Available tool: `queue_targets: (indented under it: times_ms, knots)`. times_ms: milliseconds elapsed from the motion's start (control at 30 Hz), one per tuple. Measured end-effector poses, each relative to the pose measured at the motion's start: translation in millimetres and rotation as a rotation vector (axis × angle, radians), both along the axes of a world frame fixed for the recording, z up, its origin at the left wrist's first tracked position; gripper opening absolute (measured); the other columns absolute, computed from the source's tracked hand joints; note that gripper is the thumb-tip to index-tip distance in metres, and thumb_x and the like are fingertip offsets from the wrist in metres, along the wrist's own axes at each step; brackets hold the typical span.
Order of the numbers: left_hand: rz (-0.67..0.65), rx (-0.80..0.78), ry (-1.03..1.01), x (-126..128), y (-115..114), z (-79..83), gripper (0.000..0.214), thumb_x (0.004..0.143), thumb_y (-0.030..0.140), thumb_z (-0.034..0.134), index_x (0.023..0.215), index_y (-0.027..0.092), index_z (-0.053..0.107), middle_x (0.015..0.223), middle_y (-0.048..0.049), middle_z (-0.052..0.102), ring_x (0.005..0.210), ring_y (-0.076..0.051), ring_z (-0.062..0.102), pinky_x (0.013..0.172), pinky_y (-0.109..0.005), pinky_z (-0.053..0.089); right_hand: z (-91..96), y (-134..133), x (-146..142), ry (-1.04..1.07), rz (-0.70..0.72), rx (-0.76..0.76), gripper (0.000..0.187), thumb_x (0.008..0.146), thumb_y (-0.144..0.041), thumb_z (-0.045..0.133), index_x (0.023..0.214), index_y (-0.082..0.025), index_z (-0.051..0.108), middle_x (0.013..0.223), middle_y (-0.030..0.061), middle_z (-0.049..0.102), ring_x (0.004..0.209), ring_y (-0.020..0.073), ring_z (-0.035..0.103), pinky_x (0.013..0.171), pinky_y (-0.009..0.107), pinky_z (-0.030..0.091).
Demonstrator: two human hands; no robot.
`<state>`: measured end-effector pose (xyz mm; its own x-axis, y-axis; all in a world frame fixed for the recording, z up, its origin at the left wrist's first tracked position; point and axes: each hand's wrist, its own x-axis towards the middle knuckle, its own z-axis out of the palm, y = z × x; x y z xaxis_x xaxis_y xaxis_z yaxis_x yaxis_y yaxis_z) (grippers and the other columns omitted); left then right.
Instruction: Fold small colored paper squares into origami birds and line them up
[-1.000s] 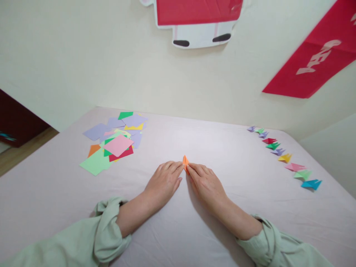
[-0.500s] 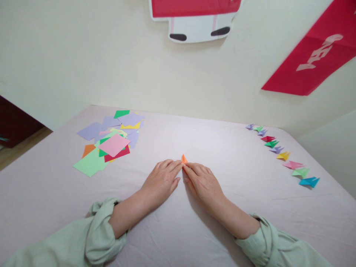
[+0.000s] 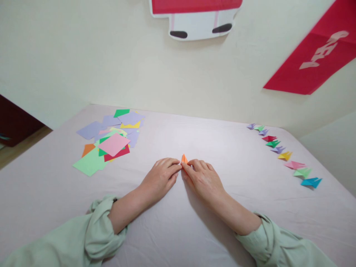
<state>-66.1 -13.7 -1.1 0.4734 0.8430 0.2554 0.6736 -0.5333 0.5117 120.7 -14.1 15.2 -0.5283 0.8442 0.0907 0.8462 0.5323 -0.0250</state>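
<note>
A small piece of folded orange paper (image 3: pixel 184 159) lies on the cloth-covered table in the middle of the view, its pointed tip toward the wall. From the left, my left hand (image 3: pixel 160 175) presses its fingertips to the paper's edge, fingers held together. My right hand (image 3: pixel 205 181) is closed on the paper from the other side, its index fingertip lying across the lower part. Both hands hide the near end of the folded piece.
At the left lies a loose pile of coloured paper sheets (image 3: pixel 114 144). A slanting row of several small folded paper figures, with a blue one (image 3: pixel 311 182) nearest, runs along the right side. Behind the table (image 3: pixel 178 230) rises a pale wall (image 3: pixel 116 66) with red decorations.
My fingers have shifted slightly on the orange paper, and a bit more of it shows between them. My right index finger now reaches further left across it.
</note>
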Motion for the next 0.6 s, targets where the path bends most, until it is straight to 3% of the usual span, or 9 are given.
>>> queue_targets:
  times_ms: [300,467,600]
  knots:
    - [-0.026,-0.010,0.027,1.9,0.8,0.7,0.032,0.087,0.012,0.051,0.114,0.026,0.061,0.132,-0.0039,0.058,0.123,-0.021,0.050,0.106,-0.042,0.040,4.9,10.0,-6.5,-0.067,-0.022,-0.003,0.030,0.096,-0.030,0.052,0.124,-0.021,0.057,0.107,0.0089,0.063,0.099,0.0248,0.055,0.084,0.038,0.039]
    - [-0.036,-0.032,0.032,2.2,4.3,0.7,0.034,0.086,0.015,0.053,0.118,0.026,0.058,0.136,-0.0041,0.055,0.127,-0.021,0.048,0.107,-0.043,0.039,0.1,7.7,-0.7,-0.010,0.016,0.014,0.038,0.098,-0.027,0.048,0.134,-0.017,0.048,0.108,0.0097,0.064,0.100,0.0237,0.055,0.086,0.037,0.040]
    - [-0.042,-0.032,0.042,2.1,4.7,-0.5,0.035,0.086,0.016,0.054,0.119,0.026,0.057,0.138,-0.0041,0.054,0.129,-0.022,0.046,0.109,-0.043,0.037,-2.2,8.0,0.3,0.038,-0.014,-0.016,0.032,0.096,-0.024,0.051,0.128,-0.016,0.053,0.107,0.0099,0.063,0.099,0.0228,0.055,0.086,0.035,0.041]
